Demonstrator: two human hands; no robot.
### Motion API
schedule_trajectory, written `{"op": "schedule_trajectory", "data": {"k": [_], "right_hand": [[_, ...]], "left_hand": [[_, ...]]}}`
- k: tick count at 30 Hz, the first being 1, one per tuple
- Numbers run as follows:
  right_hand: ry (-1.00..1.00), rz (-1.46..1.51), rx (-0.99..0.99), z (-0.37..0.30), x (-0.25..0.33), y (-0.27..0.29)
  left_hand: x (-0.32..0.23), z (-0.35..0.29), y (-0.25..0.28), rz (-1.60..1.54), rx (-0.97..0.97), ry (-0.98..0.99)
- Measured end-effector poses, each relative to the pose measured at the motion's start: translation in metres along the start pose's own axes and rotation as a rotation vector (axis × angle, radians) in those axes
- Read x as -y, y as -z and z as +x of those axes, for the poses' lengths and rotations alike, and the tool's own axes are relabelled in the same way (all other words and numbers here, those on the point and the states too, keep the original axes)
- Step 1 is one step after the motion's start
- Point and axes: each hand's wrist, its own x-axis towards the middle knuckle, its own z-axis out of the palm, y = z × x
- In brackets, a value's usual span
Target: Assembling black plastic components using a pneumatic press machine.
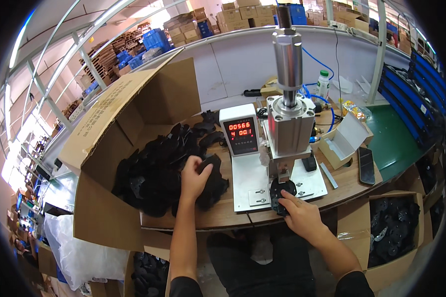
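On the wooden table point(342, 185), a small pneumatic press point(288, 123) stands on a white base plate point(250, 180), its tall silver cylinder point(288, 54) rising above a square metal block. The right hand point(302, 210) rests at the front edge of that plate, fingers curled over and pinching a flat black plastic part point(281, 190) that lies on the plate right under the press head. The left hand point(195, 175) reaches into a heap of black plastic parts point(158, 173) spilling from a large cardboard box point(109, 148) lying on its side at the left; its fingers are closed around one black piece point(210, 162) at the top of the heap. A white counter box with red digits point(240, 131) sits just left of the press, touching the base plate. To the right of the press lie a small open cardboard box point(344, 141), a dark flat phone-like slab point(365, 166) and a thin metal strip point(328, 175). A white bottle with a green cap point(323, 84) stands further back. Below the table's right edge, another cardboard carton point(396, 232) holds more black parts.
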Motion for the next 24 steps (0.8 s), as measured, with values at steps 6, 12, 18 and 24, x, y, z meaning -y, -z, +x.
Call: {"op": "schedule_trajectory", "data": {"k": [6,12,18,24], "right_hand": [[-0.021,0.008,0.021,-0.007,0.003,0.002],[-0.007,0.029,0.04,-0.003,0.004,0.002],[0.01,0.041,-0.007,0.003,0.001,0.001],[-0.049,0.09,-0.046,0.001,-0.006,0.007]], "left_hand": [[-0.026,-0.135,-0.009,-0.665,0.048,0.172],[-0.004,-0.315,-0.057,-0.835,1.024,0.719],[-0.011,-0.347,-0.025,-0.541,1.069,0.833],[-0.029,-0.259,-0.012,-0.292,0.841,-0.029]]}}
